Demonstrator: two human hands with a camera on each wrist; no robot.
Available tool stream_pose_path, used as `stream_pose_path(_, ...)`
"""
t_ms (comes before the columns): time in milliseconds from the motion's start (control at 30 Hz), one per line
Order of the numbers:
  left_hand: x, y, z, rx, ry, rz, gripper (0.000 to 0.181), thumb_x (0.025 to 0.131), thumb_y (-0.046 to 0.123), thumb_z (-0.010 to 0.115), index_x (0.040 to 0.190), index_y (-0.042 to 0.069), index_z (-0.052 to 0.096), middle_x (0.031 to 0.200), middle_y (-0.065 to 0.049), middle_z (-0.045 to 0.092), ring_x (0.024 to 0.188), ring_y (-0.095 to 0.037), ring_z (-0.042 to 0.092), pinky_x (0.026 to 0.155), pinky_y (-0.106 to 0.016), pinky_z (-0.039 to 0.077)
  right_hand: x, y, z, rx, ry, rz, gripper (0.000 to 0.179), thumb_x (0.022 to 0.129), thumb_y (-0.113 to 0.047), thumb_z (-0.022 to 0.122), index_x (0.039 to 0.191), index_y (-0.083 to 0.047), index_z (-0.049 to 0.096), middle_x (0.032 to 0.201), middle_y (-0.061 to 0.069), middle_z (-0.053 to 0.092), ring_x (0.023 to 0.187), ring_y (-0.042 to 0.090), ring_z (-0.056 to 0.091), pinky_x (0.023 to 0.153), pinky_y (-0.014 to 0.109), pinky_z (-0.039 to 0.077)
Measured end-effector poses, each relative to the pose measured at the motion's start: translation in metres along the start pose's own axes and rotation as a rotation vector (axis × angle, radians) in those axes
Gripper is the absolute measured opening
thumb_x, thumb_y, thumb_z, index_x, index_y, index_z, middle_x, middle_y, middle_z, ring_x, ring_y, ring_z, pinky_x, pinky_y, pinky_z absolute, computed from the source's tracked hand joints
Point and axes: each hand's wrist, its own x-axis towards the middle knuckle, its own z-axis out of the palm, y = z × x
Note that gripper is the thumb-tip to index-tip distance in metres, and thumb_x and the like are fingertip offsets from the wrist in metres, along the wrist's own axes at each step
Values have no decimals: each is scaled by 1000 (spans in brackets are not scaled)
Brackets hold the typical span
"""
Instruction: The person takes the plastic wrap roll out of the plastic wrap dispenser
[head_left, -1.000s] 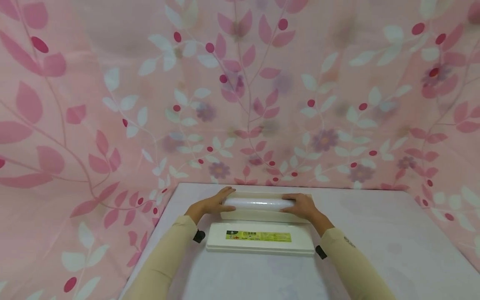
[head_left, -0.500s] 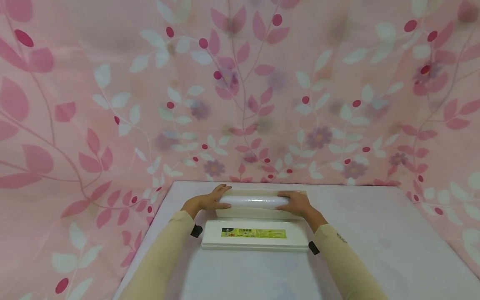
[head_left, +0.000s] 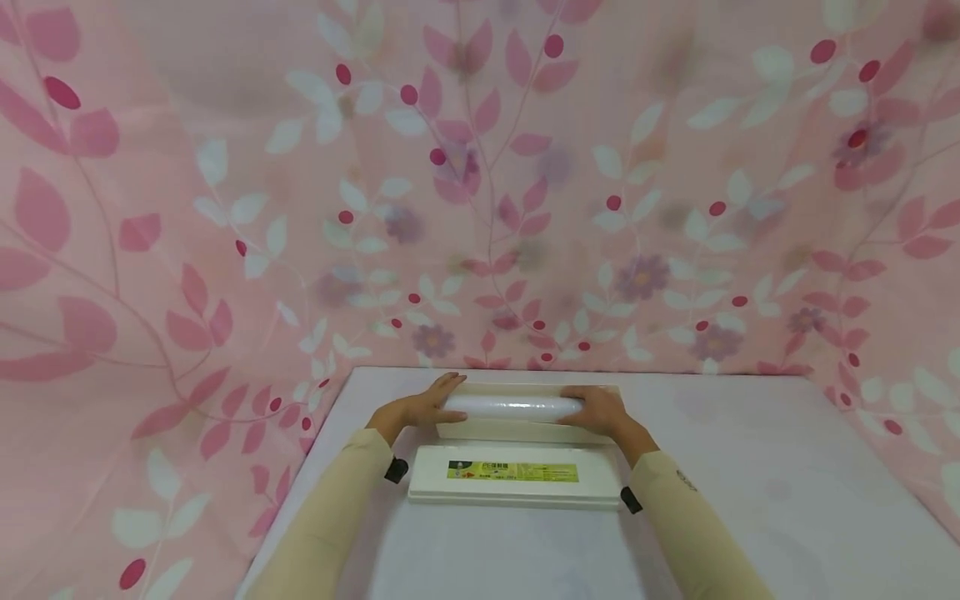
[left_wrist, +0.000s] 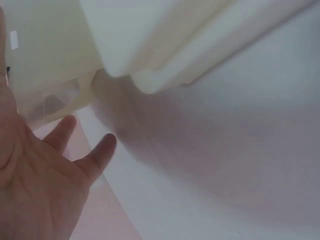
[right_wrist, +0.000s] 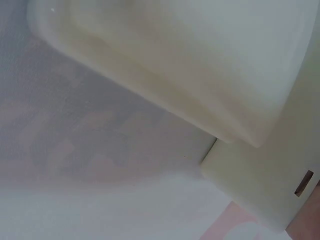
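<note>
In the head view, a roll of cling film [head_left: 517, 407] lies in the trough of a cream plastic dispenser box [head_left: 495, 431], whose lid [head_left: 510, 492] is swung down toward the person. A yellow-green label [head_left: 513, 472] faces up on the lid. My left hand [head_left: 427, 406] spans the left end of the roll with fingers spread, its thumb along the roll's front side. The left wrist view has two straight fingers [left_wrist: 97, 157] beside the box's end. Over the roll's right end my right hand [head_left: 602, 410] curls, fingers behind and thumb in front.
A white cloth [head_left: 750, 483] covers the table under the box. Pink leaf-patterned fabric [head_left: 487, 208] hangs behind the table and along both sides. Each forearm wears a cream sleeve [head_left: 322, 517], with a small black wrist camera [head_left: 396, 471] below.
The view shifts slightly as the head moves. Both hands stay at the ends of the roll, and the box stays where it was.
</note>
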Motion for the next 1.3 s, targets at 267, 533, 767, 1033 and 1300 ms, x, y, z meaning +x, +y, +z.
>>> stream_pose_path(267,0,0,-1,13,21,38,97,89,53,67,159,14,12,167,-11,0,153,-35,6,119,-62,14,2,0,-1,-5,-21,12,65,76,-46,82,132,-17,64,125,9,67,108,27,58,97,53,46)
stream_pose_path(533,2,0,0,21,11,61,95,91,52,65,159,10,13,167,-13,-7,153,-37,2,119,-63,14,1,0,-1,13,-26,9,63,77,-44,83,131,-17,64,125,9,67,105,26,59,94,50,50)
stream_pose_path(767,4,-1,0,-15,-13,1,96,91,56,62,160,22,5,167,-5,-7,152,-35,5,118,-64,18,1,0,-3,43,-18,4,62,77,-41,83,130,-15,64,125,9,67,105,26,59,95,49,50)
stream_pose_path(1033,3,4,2,-52,-6,-3,95,91,57,62,160,26,4,167,-5,-11,153,-36,2,117,-65,17,1,0,-7,31,-19,1,62,76,-43,83,129,-17,66,124,8,67,107,27,59,95,50,50)
stream_pose_path(1300,0,4,4,-65,5,-9,96,90,56,64,160,22,7,166,-7,-9,152,-37,3,117,-66,16,2,-4,-5,-2,-28,9,62,76,-45,82,129,-17,66,124,9,67,108,27,58,97,53,47)
